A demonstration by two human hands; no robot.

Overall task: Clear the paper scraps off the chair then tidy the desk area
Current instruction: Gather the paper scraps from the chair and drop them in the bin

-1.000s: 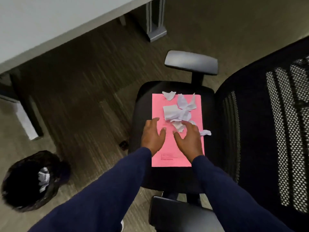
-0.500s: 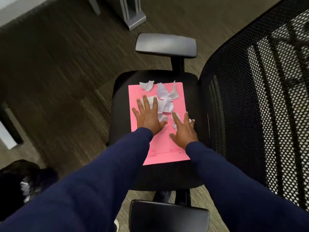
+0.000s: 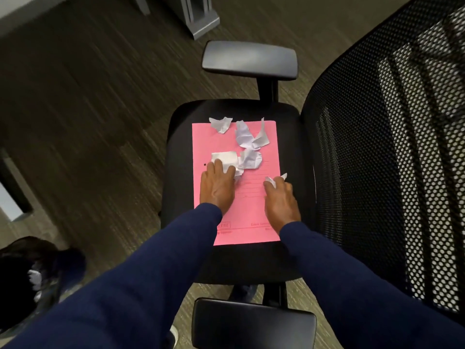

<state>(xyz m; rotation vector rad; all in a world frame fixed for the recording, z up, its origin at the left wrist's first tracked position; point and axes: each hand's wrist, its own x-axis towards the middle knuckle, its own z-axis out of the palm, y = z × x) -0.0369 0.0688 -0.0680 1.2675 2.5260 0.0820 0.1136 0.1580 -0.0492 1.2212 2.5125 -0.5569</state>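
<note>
A pink sheet [image 3: 251, 215] lies on the black chair seat [image 3: 181, 152]. Several torn white paper scraps [image 3: 247, 137] sit on its far half. My left hand [image 3: 217, 190] rests on the sheet with its fingers curled onto the nearest white scrap [image 3: 226, 158]. Near the sheet's right edge, my right hand [image 3: 280, 200] has its fingertips pinched on a small white scrap [image 3: 274, 179]. Both arms wear dark blue sleeves.
The chair's mesh back [image 3: 392, 172] rises at the right, with armrests at the far side [image 3: 249, 59] and near side [image 3: 251, 326]. A black bin [image 3: 32, 278] with white paper inside stands on the floor at lower left. A grey desk leg [image 3: 198, 18] is at top.
My left hand slid back toward me and curled its fingers on the nearest scrap, uncovering the pile. My right hand pinched up a small scrap at the sheet's right edge.
</note>
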